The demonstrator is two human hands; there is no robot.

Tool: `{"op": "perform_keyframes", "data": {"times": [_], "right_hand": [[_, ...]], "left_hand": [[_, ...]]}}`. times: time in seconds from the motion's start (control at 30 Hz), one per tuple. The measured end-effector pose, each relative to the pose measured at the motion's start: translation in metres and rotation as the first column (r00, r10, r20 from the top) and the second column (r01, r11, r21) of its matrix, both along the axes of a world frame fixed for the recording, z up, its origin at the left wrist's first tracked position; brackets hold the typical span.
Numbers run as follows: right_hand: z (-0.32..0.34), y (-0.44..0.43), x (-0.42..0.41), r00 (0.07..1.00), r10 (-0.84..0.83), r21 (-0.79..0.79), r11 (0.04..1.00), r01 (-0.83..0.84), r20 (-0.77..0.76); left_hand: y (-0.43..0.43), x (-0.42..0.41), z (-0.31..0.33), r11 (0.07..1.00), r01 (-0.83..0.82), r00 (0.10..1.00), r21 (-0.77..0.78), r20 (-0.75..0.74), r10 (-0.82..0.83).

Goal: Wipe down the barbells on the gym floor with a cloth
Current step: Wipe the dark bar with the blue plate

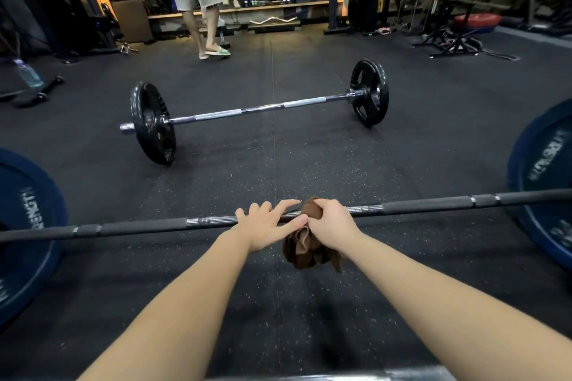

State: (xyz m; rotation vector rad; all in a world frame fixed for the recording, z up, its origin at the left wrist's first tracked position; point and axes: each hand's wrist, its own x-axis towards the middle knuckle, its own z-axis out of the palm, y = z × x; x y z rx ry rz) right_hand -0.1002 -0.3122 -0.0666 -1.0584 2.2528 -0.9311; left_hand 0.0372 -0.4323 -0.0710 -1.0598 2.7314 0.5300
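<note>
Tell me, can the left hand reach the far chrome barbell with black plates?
Probably not: the left hand rests on the near black barbell; the chrome barbell lies well beyond it, only floor between.

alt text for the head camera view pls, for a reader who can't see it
A right hand grips a brown cloth on the shaft of the near barbell, and the left hand rests with spread fingers on the bar beside it. A second barbell lies farther off on the dark gym floor, with a person's legs beyond.
</note>
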Motion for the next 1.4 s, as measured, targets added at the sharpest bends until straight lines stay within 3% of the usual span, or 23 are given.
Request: {"op": "perform_keyframes", "data": {"times": [0.13, 0.2, 0.3, 0.37, 0.47, 0.63, 0.73, 0.8, 0.87, 0.9, 0.97, 1.07, 1.23, 1.33, 1.4], "right_hand": [[0.009, -0.003, -0.001, 0.945, -0.102, -0.034, 0.992, 0.118, 0.312], [0.015, -0.003, 0.002, 0.913, -0.076, -0.017, 0.996, 0.09, 0.402], [0.019, -0.003, 0.007, 0.785, -0.004, -0.037, 0.999, 0.035, 0.619], [0.014, -0.004, 0.005, 0.757, 0.043, -0.031, 0.999, -0.03, 0.652], [0.014, -0.003, -0.003, 0.814, 0.08, 0.014, 0.994, -0.108, 0.575], [0.017, -0.005, -0.014, 0.903, 0.035, 0.007, 0.999, -0.042, 0.428], [0.019, -0.008, -0.016, 0.978, 0.037, 0.049, 0.998, -0.048, 0.203], [0.026, -0.006, -0.019, 0.995, 0.08, 0.144, 0.987, -0.071, -0.061], [0.027, -0.005, -0.027, 0.902, 0.183, 0.256, 0.963, -0.084, -0.391], [0.025, -0.005, -0.031, 0.839, 0.252, 0.296, 0.948, -0.114, -0.482], [0.019, -0.002, -0.039, 0.801, 0.367, 0.368, 0.908, -0.198, -0.473], [0.002, 0.0, -0.052, 0.841, 0.436, 0.406, 0.865, -0.293, -0.322], [-0.017, -0.005, -0.048, 0.753, 0.38, 0.36, 0.911, -0.203, -0.537], [-0.022, -0.005, -0.048, 0.761, 0.349, 0.348, 0.922, -0.172, -0.548], [-0.025, -0.003, -0.049, 0.774, 0.33, 0.329, 0.93, -0.166, -0.54]], "left_hand": [[-0.002, 0.0, 0.008, 0.998, 0.037, 0.997, 0.044, 0.07, -0.04], [-0.001, 0.001, 0.012, 0.997, 0.059, 0.995, 0.044, 0.084, -0.063], [0.002, 0.001, 0.016, 0.996, 0.078, 0.994, 0.036, 0.071, -0.08], [0.002, 0.0, 0.015, 0.997, 0.077, 0.995, 0.02, 0.06, -0.078], [0.001, -0.002, 0.005, 0.999, 0.041, 0.999, -0.034, 0.026, -0.04], [0.002, -0.007, -0.004, 0.994, -0.009, 1.0, -0.11, -0.006, 0.009], [0.003, -0.008, -0.007, 0.989, -0.017, 1.0, -0.149, 0.02, 0.02], [0.004, -0.008, -0.008, 0.989, -0.025, 1.0, -0.147, 0.007, 0.027], [0.006, -0.007, -0.007, 0.991, -0.035, 0.999, -0.133, -0.012, 0.033], [0.007, -0.007, -0.007, 0.991, -0.04, 0.999, -0.127, -0.023, 0.038], [0.009, -0.007, -0.01, 0.991, -0.054, 0.998, -0.119, -0.047, 0.048], [0.012, -0.007, -0.012, 0.989, -0.097, 0.989, -0.11, -0.123, 0.083], [0.022, -0.015, -0.006, 0.981, -0.192, 0.907, -0.009, -0.384, 0.174], [0.028, -0.02, -0.006, 0.972, -0.222, 0.859, -0.07, -0.485, 0.162], [0.033, -0.018, -0.005, 0.959, -0.282, 0.796, 0.033, -0.55, 0.253]]}}
